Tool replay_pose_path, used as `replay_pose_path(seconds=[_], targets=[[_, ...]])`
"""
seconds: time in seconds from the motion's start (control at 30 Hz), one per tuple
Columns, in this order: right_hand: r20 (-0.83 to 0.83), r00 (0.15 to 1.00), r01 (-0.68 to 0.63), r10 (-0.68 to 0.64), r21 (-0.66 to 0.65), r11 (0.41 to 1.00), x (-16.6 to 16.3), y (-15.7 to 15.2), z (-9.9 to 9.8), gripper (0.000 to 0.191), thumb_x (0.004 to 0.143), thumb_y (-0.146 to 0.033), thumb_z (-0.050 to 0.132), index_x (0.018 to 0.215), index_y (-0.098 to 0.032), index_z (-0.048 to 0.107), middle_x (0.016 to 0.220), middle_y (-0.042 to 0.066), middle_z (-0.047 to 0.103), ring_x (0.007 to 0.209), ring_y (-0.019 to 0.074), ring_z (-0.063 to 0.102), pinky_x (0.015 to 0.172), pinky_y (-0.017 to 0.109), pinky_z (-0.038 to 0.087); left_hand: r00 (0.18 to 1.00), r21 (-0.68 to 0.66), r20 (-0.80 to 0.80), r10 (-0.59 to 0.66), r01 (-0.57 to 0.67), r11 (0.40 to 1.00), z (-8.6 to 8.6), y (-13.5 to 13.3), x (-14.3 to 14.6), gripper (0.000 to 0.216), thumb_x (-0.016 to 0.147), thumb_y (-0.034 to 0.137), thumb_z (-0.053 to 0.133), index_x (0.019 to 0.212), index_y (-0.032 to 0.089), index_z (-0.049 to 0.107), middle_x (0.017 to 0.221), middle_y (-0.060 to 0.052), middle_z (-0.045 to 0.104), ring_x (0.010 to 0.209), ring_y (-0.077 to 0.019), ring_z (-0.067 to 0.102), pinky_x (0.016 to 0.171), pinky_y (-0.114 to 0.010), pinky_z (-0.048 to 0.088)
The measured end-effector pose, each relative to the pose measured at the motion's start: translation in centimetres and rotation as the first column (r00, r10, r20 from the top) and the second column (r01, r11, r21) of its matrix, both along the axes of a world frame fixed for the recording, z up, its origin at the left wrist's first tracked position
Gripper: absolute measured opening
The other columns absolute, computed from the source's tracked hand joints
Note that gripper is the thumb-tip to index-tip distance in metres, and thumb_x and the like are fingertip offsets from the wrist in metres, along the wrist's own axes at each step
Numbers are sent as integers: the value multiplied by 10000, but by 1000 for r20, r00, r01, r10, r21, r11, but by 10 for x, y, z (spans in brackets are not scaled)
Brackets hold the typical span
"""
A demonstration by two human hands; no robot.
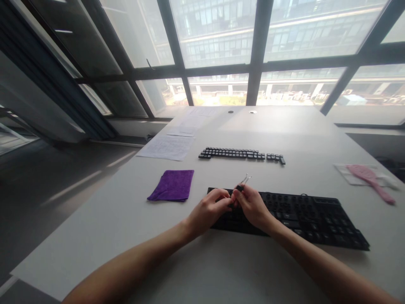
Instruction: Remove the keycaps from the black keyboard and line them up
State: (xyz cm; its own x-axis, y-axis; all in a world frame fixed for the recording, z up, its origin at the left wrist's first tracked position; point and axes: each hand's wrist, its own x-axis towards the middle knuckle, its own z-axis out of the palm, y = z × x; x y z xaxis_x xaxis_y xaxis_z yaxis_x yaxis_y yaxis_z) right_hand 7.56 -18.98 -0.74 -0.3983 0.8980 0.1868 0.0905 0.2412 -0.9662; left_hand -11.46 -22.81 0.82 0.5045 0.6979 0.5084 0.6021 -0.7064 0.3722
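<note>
A black keyboard [316,219] lies on the white table before me, with many keys gone from its upper rows. Over its left part my right hand [253,207] is closed on a keycap puller [240,187], whose two thin wires point up and away from me. My left hand [210,209] meets it there, fingers pinched together against the right fingertips. Whatever those left fingers hold is hidden. Behind the keyboard, loose black keycaps [234,153] stand lined up in rows, with a smaller group at their right end.
A folded purple cloth [172,185] lies left of the keyboard. Printed papers [167,147] are spread near the left edge of the table [104,236]. To the right, a pink brush [368,177] rests on a white packet. Large windows stand behind the table.
</note>
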Motion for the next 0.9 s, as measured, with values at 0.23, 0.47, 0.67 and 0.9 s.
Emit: replay_pose_path(seconds=[0.23, 0.47, 0.67, 0.9], targets=[[-98, 993, 64, -71, -73, 995, -1, 2, 0, 302, 989, -436, 486, 818, -195, 545, 727, 22, 664, 574, 142, 603, 563, 258, 466, 993, 24, 119, 5, -8, 1000, 6, 5, -3, 123, 936, 206, 606, 1046, 202, 662, 965, -62, 616, 881, -167, 596, 792, -305, 532], [-123, 987, 92, -105, -111, 990, -2, 5, -1, 352, 976, -495, 493, 812, -187, 539, 727, 40, 690, 528, 136, 606, 501, 247, 433, 929, 16, 31, 370, -370, 929, 6, 105, -47, 139, 844, 227, 724, 968, 192, 672, 906, -37, 688, 876, -201, 603, 852, -357, 487], [-98, 992, 70, -80, -103, 992, -2, 4, 0, 356, 988, -468, 482, 800, -177, 562, 748, 52, 705, 543, 132, 612, 517, 245, 439, 893, 42, -128, 431, -429, 902, -10, 161, -64, 117, 811, 194, 744, 919, 192, 699, 918, -43, 712, 920, -224, 588, 885, -369, 455], [-93, 993, 60, -72, -126, 990, -2, 4, 5, 355, 992, -445, 483, 790, -169, 575, 742, 48, 696, 536, 123, 608, 517, 237, 437, 879, 61, -176, 444, -440, 896, -19, 171, -63, 59, 815, 202, 739, 872, 208, 728, 935, -50, 664, 967, -235, 536, 893, -365, 436]])
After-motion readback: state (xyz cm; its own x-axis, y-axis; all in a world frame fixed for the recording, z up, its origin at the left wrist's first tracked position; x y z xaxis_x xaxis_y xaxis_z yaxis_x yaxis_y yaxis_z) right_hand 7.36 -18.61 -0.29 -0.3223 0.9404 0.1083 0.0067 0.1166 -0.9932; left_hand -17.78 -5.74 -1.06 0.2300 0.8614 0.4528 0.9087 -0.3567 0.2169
